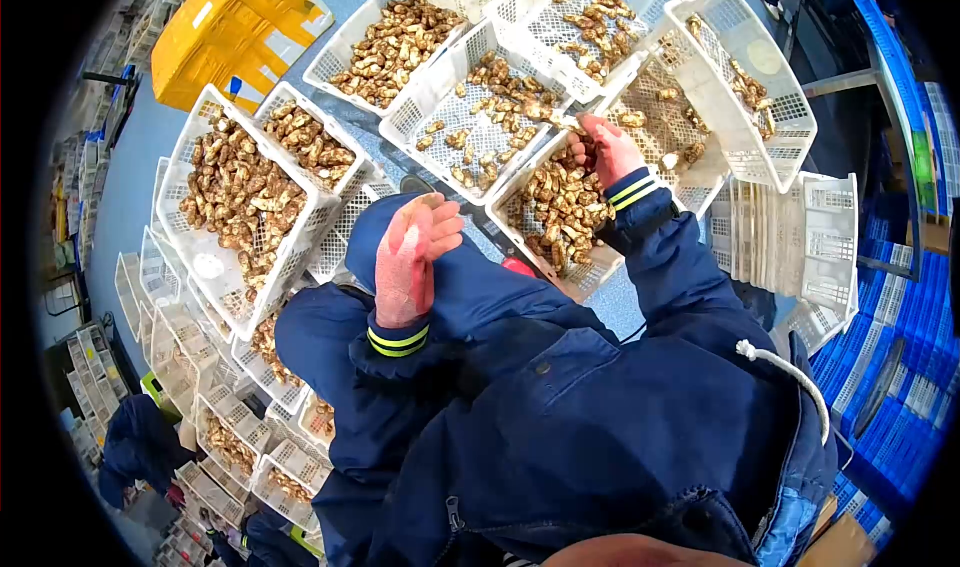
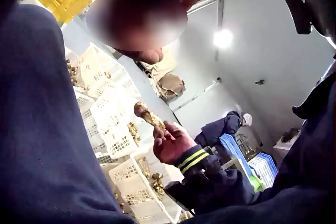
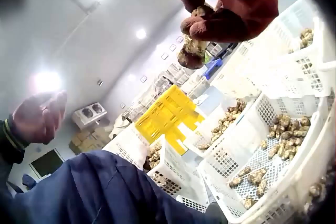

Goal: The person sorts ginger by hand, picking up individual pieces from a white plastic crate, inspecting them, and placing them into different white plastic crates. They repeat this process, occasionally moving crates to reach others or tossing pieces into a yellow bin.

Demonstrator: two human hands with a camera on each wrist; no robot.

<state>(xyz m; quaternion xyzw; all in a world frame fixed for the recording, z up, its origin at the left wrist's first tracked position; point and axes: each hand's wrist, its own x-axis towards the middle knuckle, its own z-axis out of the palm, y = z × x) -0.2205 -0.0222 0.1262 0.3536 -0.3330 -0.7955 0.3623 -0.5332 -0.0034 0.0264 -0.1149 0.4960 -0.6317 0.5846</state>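
My right hand point(image 1: 612, 153) pinches a mushroom point(image 2: 149, 116) between thumb and fingers, raised over the white crates. In the right wrist view the brown cap of that mushroom point(image 3: 190, 59) points down, with soil on the pale stem. Below this hand, a crate holds a heap of mushrooms point(image 1: 562, 212). Palm up above my knee, my left hand point(image 1: 408, 257) has its fingers loosely bent and holds nothing. In front of both hands, a white mesh crate point(image 1: 400, 127) has mushrooms scattered over its floor.
More crates of mushrooms surround me, including a full crate point(image 1: 325, 207) on the left and a tilted crate point(image 1: 735, 142) on the right. Stacked crates point(image 1: 780, 237) stand by my right elbow. A yellow pallet point(image 1: 225, 32) is at the far left. Another person point(image 2: 223, 128) works behind.
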